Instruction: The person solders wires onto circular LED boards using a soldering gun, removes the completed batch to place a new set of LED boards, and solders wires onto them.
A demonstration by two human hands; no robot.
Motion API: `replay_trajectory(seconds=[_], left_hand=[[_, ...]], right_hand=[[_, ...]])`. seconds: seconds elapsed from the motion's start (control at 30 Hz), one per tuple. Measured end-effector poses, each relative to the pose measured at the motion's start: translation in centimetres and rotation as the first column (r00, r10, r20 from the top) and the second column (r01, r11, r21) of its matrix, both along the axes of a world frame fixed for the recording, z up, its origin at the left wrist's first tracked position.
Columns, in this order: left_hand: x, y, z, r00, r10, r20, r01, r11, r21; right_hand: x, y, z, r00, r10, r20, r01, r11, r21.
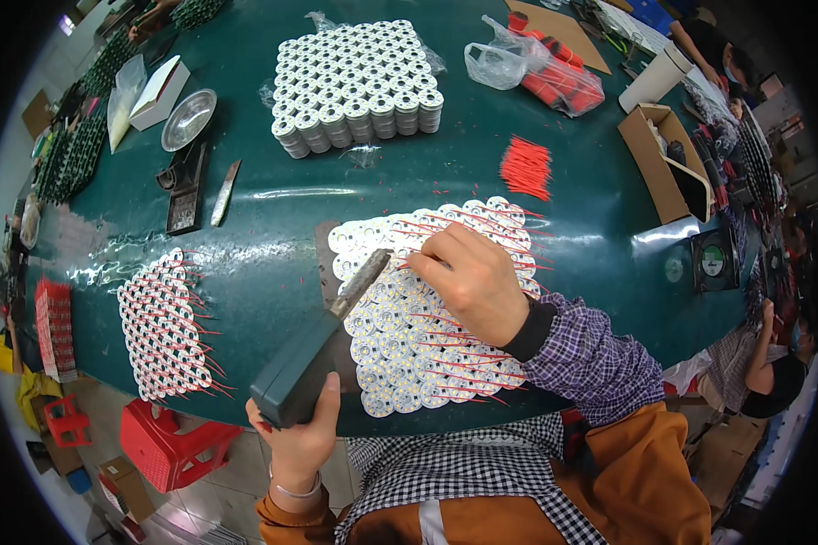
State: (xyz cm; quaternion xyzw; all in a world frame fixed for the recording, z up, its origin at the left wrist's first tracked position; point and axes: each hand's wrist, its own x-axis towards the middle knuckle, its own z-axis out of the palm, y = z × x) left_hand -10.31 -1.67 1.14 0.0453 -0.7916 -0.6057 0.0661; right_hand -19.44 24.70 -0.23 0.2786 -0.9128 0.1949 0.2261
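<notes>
My left hand is wrapped round the boxy dark green handle of a soldering iron. Its metal tip points up and right, over a panel of round white LED boards on the table in front of me. Close by the tip, my right hand is closed in a pinch above the panel, on what looks like a thin red wire; its fingers partly hide it. Many red wires stick out rightward from rows of the boards. Beyond the panel, at the right, lies a bundle of loose red wires.
Another wired panel lies at left. Stacked round boards stand at the back. A metal bowl, dark tray and blade sit back left; a cardboard box and white bottle stand right. Red stools are below.
</notes>
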Motion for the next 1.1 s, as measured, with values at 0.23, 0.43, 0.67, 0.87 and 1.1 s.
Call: replay_trajectory(seconds=[0.23,0.43,0.67,0.87,1.1], left_hand=[[0.6,-0.5,0.2,0.997,0.057,-0.052,-0.06,0.996,-0.061],[1.2,-0.7,-0.1,0.998,0.049,-0.028,-0.05,0.998,-0.042],[1.9,-0.4,-0.5,1.0,-0.012,-0.004,0.012,0.998,-0.059],[1.7,0.3,0.3,0.998,-0.034,0.053,0.029,0.995,0.093],[1.0,1.0,0.9,0.996,-0.09,0.01,0.089,0.995,0.049]], right_hand=[[0.2,0.3,0.8,1.0,-0.005,-0.021,0.004,0.999,-0.035],[1.6,0.3,1.5,0.997,0.0,0.074,0.012,0.987,-0.158],[2.2,0.5,0.4,0.991,-0.033,0.128,0.055,0.983,-0.175],[2.3,0.3,0.2,0.994,-0.035,0.108,0.054,0.984,-0.172],[2.3,0.4,0.4,0.991,-0.034,0.127,0.056,0.984,-0.168]])
